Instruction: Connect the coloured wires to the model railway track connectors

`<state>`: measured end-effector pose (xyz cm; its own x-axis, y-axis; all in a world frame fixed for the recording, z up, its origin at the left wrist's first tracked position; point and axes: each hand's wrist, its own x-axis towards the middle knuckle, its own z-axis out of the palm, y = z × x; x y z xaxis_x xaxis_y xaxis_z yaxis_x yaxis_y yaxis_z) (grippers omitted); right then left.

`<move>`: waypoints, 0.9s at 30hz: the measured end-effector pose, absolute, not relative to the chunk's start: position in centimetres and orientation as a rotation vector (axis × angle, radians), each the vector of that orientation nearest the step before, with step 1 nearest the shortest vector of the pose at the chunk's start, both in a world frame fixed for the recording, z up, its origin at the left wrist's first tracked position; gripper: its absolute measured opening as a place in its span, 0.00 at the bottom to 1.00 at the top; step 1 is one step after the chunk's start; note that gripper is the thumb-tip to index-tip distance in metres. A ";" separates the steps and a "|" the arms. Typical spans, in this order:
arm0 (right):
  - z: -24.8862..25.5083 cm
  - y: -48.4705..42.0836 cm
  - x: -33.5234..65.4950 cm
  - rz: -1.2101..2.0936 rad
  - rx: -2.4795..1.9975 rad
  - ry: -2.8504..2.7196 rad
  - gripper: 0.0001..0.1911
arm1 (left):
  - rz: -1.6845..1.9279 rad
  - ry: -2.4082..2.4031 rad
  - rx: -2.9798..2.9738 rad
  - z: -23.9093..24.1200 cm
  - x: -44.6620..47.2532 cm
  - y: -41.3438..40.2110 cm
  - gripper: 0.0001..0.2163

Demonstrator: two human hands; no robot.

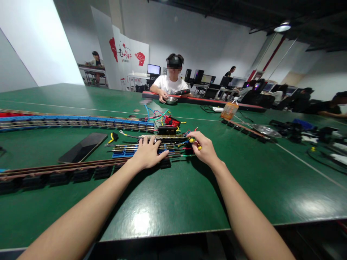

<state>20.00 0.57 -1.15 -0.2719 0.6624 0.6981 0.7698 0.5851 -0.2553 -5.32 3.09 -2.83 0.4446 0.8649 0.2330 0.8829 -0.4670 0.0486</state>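
Observation:
My left hand (148,153) lies flat with its fingers spread, pressing on short rail assemblies with brass-coloured strips on blue and black supports (123,148). My right hand (204,150) is closed round a small tool with yellow handles (200,147) at the right end of these rails. The working end of the tool is hidden, so I cannot tell its exact kind. Thin coloured wires (184,144) stick out beside my right fingers. A yellow-sleeved wire with a ring terminal (111,138) lies left of my left hand.
A black smartphone (83,147) lies between a long blue rail (76,122) and a brown rail with black blocks (81,173). Red and black connectors (172,122) sit beyond my hands. An orange drink bottle (230,110) and a metal bowl (267,130) stand right. Opposite sits a person (170,85).

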 end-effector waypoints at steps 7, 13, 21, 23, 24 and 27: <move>-1.1 0.3 19.2 -0.264 -1.166 -2.176 0.27 | -0.355 -1.576 -2.584 -3.0 -5.3 3.1 0.35; -1.5 0.5 19.5 -0.211 -1.124 -2.110 0.29 | -0.352 -1.580 -2.590 -2.9 -5.2 3.0 0.35; -1.3 0.2 19.2 -0.127 -1.123 -1.951 0.17 | -0.354 -1.581 -2.599 -3.0 -5.2 3.1 0.36; -1.3 0.1 19.1 -0.104 -1.183 -1.830 0.12 | -0.351 -1.582 -2.601 -2.9 -5.2 3.1 0.36; -1.3 0.2 19.0 -0.080 -1.218 -1.760 0.12 | -0.347 -1.584 -2.603 -2.9 -5.2 3.1 0.35; -1.5 0.7 19.3 -0.013 -1.295 -1.477 0.12 | -0.337 -1.587 -2.605 -2.8 -5.3 3.0 0.35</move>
<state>19.35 0.69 -1.47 0.2181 0.6794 0.7006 0.6919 0.3986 -0.6019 -5.26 3.05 -2.76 0.4421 0.8687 0.2236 0.8846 -0.4634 0.0516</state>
